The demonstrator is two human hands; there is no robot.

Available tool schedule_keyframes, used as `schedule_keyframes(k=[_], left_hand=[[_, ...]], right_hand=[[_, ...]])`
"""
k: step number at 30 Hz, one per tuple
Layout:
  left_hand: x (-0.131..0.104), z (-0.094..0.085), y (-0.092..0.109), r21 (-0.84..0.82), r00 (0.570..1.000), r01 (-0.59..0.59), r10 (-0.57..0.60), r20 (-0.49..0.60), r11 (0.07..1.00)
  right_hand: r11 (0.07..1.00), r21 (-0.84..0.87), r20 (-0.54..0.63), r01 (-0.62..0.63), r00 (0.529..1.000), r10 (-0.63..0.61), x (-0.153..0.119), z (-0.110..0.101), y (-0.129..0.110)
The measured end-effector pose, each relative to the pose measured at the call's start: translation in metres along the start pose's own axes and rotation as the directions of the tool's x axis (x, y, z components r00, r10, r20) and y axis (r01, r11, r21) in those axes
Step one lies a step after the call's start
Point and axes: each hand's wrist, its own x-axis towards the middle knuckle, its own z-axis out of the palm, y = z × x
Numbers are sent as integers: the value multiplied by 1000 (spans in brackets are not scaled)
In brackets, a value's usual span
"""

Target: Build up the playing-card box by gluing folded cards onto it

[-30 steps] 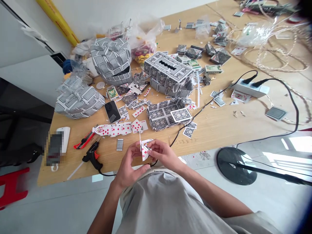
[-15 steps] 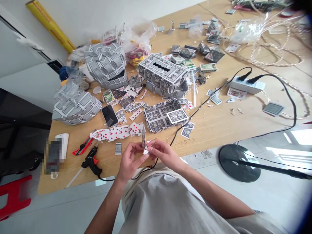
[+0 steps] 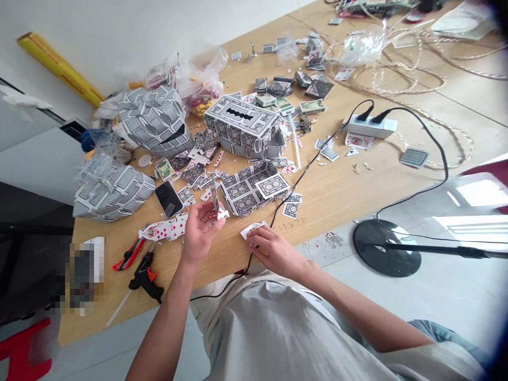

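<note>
My left hand point(image 3: 201, 232) is closed on a bent playing card point(image 3: 215, 197), one part standing upright and a white-and-red part lying at the fingertips. To its right, my right hand point(image 3: 273, 247) has its fingers curled over another playing card point(image 3: 248, 229) near the table's front edge; the fingers partly cover it. Just beyond both hands sits an open tray made of patterned cards point(image 3: 242, 203), with a loose card point(image 3: 273, 186) over its right side. A strip of joined cards point(image 3: 163, 229) lies left of my left hand, beside a glue gun point(image 3: 146, 278) and a red cutter point(image 3: 129, 255).
A slotted card box point(image 3: 242, 119) and two rounded card-covered shapes point(image 3: 153, 119) point(image 3: 113, 190) stand farther back. A phone point(image 3: 169, 199) lies at left. A black cable point(image 3: 296, 182) runs from the power strip point(image 3: 371, 126) past my right hand. Scattered cards and boxes cover the back.
My hands have moved apart. The left lifted away leftward with the bent card, while the right now holds a separate card at the table edge. The whole view has shifted slightly.
</note>
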Motion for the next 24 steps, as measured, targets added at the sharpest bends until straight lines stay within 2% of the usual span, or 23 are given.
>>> schedule_keyframes(k=[3,5,8,11,14,17,21,24], left_hand=[[-3,-4,-4,-12,1000,-6,6,-13,1000],[-6,-9,-5,7,999,-6,6,-31,1000],[-15,-14,-6,91,999,-3,7,-42,996],[-32,-20,-10,250,1000,2,-3,3,968],[-54,-27,-16,465,998,-35,5,66,885],[-73,-37,-21,619,988,-145,76,136,772],[-90,-51,-21,688,979,-205,141,149,696],[-95,-59,-14,707,972,-231,197,131,668]], right_hand=[[999,-41,-103,-3,995,-1,-2,1,4],[993,-106,-120,-46,992,33,0,-1,8],[967,-249,-46,-60,998,51,5,-5,14],[933,-357,8,-38,999,44,8,-3,15],[917,-395,16,-59,997,71,10,1,13],[913,-390,-10,-122,992,128,11,4,11],[908,-375,-63,-187,982,177,13,5,12],[903,-385,-77,-192,981,176,15,5,14]])
